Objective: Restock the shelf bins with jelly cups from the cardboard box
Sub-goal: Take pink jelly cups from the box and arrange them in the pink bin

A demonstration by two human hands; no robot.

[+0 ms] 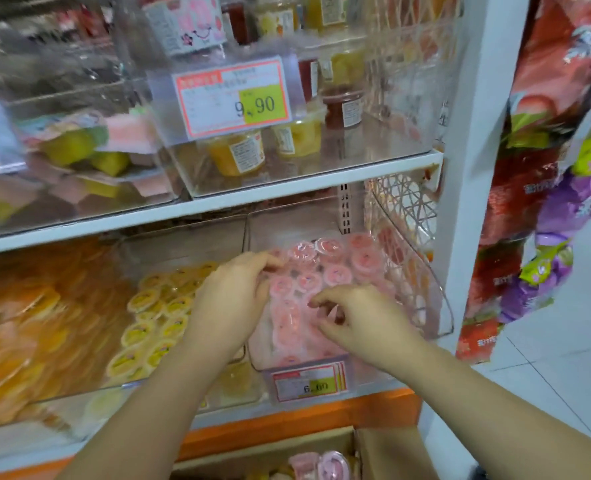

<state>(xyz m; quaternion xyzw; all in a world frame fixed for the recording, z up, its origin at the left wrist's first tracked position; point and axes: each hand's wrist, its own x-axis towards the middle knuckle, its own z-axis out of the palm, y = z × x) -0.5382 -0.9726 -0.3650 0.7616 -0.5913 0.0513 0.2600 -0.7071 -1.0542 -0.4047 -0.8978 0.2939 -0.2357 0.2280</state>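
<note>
Head: left hand (224,299), right hand (359,323) between bin (441,306) walls.

Two hands are in view, the left hand (231,299) and the right hand (359,320). Two shelf boards show, an upper shelf (287,187) and a lower shelf (304,420). The lower one carries three colours of cup: pink jelly cups (335,271), yellow jelly cups (148,299) and orange jelly cups (27,323), each heap too blurred to count. Two price tags are legible: the 9.90 tag (233,98) and the 6.90 tag (309,384). One cardboard box (391,452) stands below, with two pink cups (321,465) showing in it.
</note>
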